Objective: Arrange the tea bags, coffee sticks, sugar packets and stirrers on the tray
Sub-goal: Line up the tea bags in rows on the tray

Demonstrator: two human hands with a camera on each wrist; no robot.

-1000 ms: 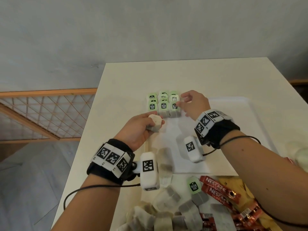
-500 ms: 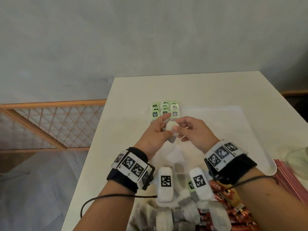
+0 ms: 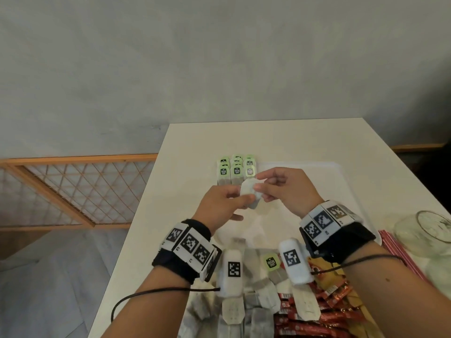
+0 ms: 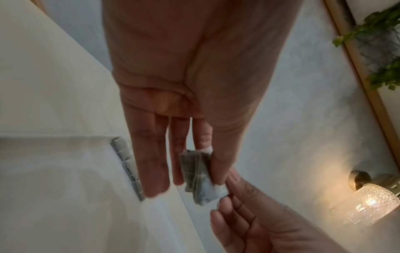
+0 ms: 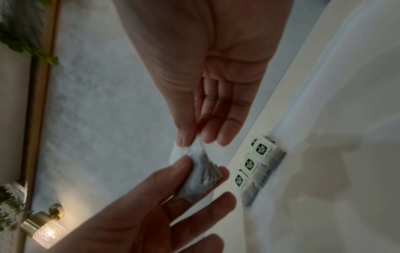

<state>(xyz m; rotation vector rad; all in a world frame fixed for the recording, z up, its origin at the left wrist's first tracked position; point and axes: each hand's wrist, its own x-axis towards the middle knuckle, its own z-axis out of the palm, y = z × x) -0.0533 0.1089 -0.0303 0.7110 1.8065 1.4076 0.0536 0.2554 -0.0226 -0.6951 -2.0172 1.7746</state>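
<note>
A crumpled white tea bag (image 3: 251,194) hangs in the air between both hands, over the left part of the white tray (image 3: 341,181). My left hand (image 3: 244,200) pinches its lower part between thumb and fingers; in the left wrist view the tea bag (image 4: 198,174) shows grey, with string across it. My right hand (image 3: 259,186) pinches the upper corner of the tea bag (image 5: 200,172) with thumb and forefinger. Just beyond the hands, green-tagged tea bags (image 3: 235,170) lie in neat rows at the tray's far left corner; these tea bags (image 5: 254,166) also show in the right wrist view.
A heap of loose tea bags (image 3: 256,292) and red coffee sticks (image 3: 317,323) lies at the near table edge, with yellow packets (image 3: 329,276) among them. Red stirrers (image 3: 400,254) and a glass jar (image 3: 425,230) sit at the right. The table's left edge drops to the floor.
My right hand has left the tea bag rows and met my left hand, which brought the tea bag forward. Both now hold it, slightly higher than half a second ago.
</note>
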